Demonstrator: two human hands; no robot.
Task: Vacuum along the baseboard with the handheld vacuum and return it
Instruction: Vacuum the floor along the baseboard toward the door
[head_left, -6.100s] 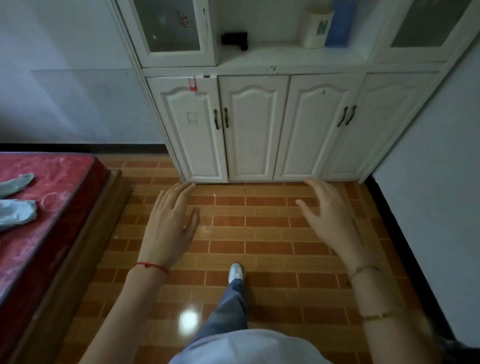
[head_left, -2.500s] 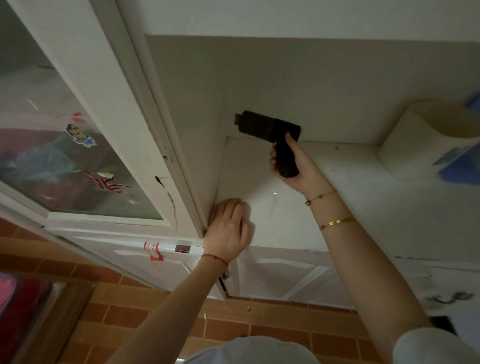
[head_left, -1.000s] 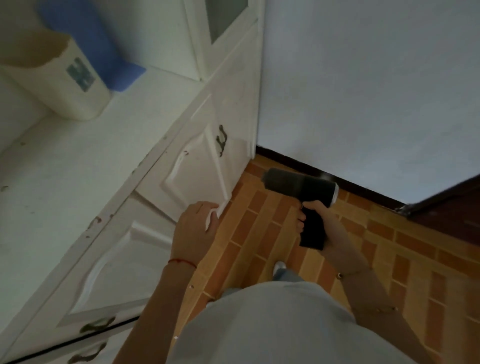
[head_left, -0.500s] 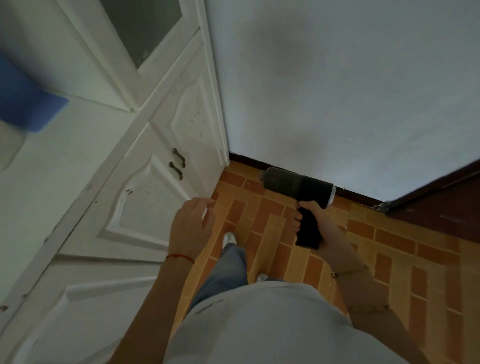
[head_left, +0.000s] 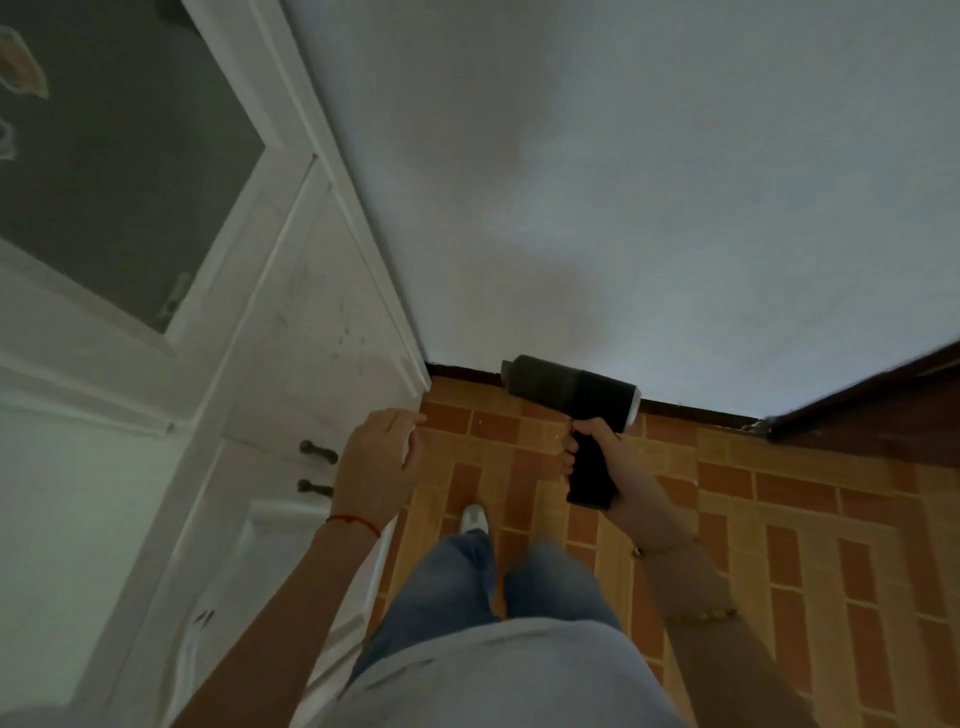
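Panelled white cabinet (head_left: 291, 374) at left, left hand (head_left: 382, 460) slack and empty in front of it. Right hand (head_left: 618, 478) clenched around the grip of the black pistol-shaped vacuum (head_left: 571, 392), cylindrical body level above brick-patterned floor (head_left: 779, 519), close to the dark baseboard (head_left: 696, 409).

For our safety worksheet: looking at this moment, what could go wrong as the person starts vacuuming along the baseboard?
1. The right hand holds the handheld vacuum high above the dark baseboard; from there it may pick up little.
2. Bending down, the left hand or head might knock the cabinet corner and its handles.
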